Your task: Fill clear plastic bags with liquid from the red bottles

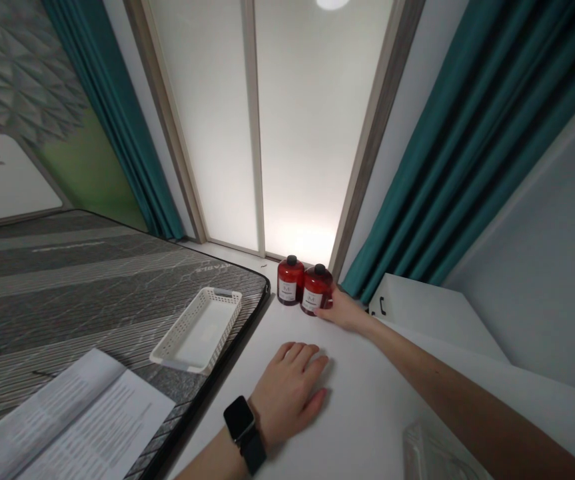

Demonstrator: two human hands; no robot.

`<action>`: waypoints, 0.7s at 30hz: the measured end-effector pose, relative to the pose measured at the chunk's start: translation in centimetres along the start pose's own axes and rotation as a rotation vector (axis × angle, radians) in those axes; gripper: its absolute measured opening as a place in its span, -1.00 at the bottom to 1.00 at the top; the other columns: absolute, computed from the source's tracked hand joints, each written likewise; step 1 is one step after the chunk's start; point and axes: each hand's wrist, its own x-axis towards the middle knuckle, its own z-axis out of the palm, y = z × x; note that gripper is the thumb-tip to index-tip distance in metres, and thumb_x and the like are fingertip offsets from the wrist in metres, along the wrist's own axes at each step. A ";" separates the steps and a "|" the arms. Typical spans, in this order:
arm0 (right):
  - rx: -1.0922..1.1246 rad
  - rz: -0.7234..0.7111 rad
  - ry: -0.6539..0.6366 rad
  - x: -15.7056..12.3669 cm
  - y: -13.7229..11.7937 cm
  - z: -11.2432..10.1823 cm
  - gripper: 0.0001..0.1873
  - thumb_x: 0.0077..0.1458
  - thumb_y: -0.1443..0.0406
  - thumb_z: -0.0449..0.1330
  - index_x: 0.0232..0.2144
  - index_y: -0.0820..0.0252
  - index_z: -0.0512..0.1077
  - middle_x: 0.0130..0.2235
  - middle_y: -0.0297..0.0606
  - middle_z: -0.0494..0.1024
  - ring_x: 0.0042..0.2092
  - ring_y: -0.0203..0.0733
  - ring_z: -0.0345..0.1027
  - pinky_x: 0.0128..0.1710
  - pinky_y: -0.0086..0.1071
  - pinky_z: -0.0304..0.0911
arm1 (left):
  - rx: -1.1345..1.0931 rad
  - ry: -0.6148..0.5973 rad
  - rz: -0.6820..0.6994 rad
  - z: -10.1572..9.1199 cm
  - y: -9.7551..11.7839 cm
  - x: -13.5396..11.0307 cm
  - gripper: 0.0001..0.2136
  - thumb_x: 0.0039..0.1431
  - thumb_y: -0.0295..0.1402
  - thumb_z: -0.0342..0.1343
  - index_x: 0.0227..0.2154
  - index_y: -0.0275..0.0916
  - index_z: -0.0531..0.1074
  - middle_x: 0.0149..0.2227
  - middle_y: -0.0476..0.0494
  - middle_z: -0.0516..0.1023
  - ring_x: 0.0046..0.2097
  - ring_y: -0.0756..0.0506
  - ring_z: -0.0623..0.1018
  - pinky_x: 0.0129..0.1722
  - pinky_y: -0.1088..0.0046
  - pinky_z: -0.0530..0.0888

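Two red bottles with black caps and white labels stand upright side by side at the far end of the white tabletop (357, 387). My right hand (341, 309) is wrapped around the right side of the nearer red bottle (316, 291), thumb at its lower front. The other red bottle (290, 281) stands just to its left, close against it. My left hand (290, 390) lies flat on the tabletop, fingers apart, holding nothing. A black smartwatch (240, 419) is on my left wrist.
To the left, a grey striped mattress (132, 280) carries a white plastic basket (202, 333) and an open book (82, 413). A clear plastic container (432, 453) sits near my right forearm. A white cabinet (427, 310) and teal curtain (447, 153) stand at the right.
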 end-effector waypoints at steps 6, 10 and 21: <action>0.017 0.010 -0.011 0.0 -0.1 0.1 -0.27 -0.09 0.41 0.34 0.11 0.14 0.16 -0.03 -0.12 0.54 -0.12 -0.05 0.52 -0.12 -0.09 0.43 | 0.014 -0.001 0.013 -0.1 0.1 -0.1 -0.60 0.20 -0.37 0.09 0.11 -0.20 0.25 0.11 -0.26 0.39 0.08 -0.28 0.38 0.11 0.06 0.31; 0.015 0.022 -0.014 0.0 -0.1 0.0 -0.25 -0.09 0.41 0.34 0.13 0.16 0.14 -0.08 -0.13 0.57 -0.16 -0.04 0.53 -0.14 -0.10 0.44 | 0.004 0.006 0.035 -0.1 0.1 -0.2 -0.60 0.20 -0.38 0.08 0.10 -0.19 0.25 0.11 -0.26 0.39 0.08 -0.27 0.38 0.11 0.07 0.32; -0.108 0.101 0.122 -2.9 0.0 -1.6 -0.21 0.05 0.31 0.26 0.26 0.08 0.00 -0.04 -0.12 0.48 0.01 -0.05 0.41 0.04 0.01 0.29 | -0.027 0.025 0.063 0.4 0.2 -0.1 -0.62 0.17 -0.44 0.07 0.07 -0.17 0.28 0.05 -0.22 0.43 0.04 -0.25 0.41 0.05 0.12 0.39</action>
